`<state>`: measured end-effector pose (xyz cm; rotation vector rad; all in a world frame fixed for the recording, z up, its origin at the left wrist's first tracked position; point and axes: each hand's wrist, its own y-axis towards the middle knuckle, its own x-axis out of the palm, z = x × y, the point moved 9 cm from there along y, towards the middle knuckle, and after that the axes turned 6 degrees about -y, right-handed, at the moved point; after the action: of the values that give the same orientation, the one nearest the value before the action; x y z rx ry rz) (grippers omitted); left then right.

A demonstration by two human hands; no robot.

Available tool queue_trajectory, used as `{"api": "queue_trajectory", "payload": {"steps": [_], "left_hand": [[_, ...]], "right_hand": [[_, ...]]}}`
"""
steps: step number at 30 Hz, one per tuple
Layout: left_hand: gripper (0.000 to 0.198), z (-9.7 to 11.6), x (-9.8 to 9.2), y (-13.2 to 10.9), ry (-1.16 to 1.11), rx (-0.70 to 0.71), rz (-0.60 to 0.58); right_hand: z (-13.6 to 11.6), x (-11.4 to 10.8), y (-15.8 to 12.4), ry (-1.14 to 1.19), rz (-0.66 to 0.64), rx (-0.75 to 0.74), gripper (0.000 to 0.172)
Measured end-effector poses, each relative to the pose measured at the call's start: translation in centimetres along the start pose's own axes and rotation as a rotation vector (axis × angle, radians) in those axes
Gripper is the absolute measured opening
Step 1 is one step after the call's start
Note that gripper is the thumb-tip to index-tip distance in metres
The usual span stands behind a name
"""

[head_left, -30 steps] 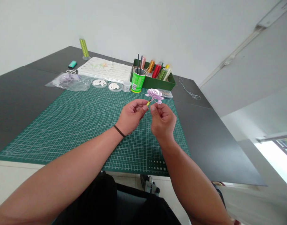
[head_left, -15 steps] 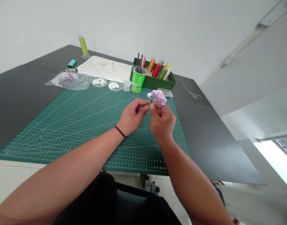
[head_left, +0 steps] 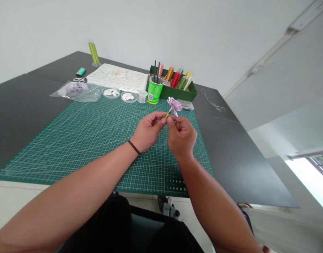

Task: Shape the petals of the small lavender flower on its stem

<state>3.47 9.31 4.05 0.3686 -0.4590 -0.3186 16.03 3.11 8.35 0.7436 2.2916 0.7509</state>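
Over the green cutting mat [head_left: 71, 154], a lilac craft flower [head_left: 174, 105] is held up, pinched by the left hand [head_left: 148, 131] and right hand [head_left: 181, 137] (fingertips closed), its short stem [head_left: 167, 115] slanting toward the left hand.

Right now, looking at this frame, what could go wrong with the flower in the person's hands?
The lilac craft flower rests on a thin yellow-green stem, pinched only at the fingertips of the left hand and right hand. That small grip might slip, dropping it onto the green cutting mat. The thin petals could also crease if pressed harder.
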Motion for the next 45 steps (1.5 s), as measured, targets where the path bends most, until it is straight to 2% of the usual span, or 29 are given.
{"api": "queue_trajectory", "payload": {"steps": [7, 12, 16, 26, 34, 45], "left_hand": [[0.031, 0.5, 0.0, 0.0, 0.034, -0.021, 0.035], [0.029, -0.1, 0.3, -0.3, -0.021, -0.134, 0.029], [0.025, -0.2, 0.0, -0.3, -0.035, -0.146, 0.062], [0.017, -0.1, 0.3, -0.2, -0.229, -0.174, 0.064], [0.018, -0.5, 0.2, -0.3, -0.182, -0.223, 0.095], [0.023, -0.2, -0.1, -0.2, -0.059, -0.146, 0.067]], "right_hand": [[0.2, 0.3, 0.1, 0.046, -0.02, 0.048, 0.023], [0.5, 0.7, 0.1, 0.069, -0.05, 0.079, 0.023], [0.5, 0.8, 0.2, 0.051, -0.061, 0.061, 0.021], [0.3, 0.6, 0.5, 0.064, -0.059, 0.06, 0.019], [-0.2, 0.5, 0.4, 0.029, -0.102, 0.01, 0.02], [-0.4, 0.5, 0.3, 0.026, -0.102, -0.008, 0.02]]}}
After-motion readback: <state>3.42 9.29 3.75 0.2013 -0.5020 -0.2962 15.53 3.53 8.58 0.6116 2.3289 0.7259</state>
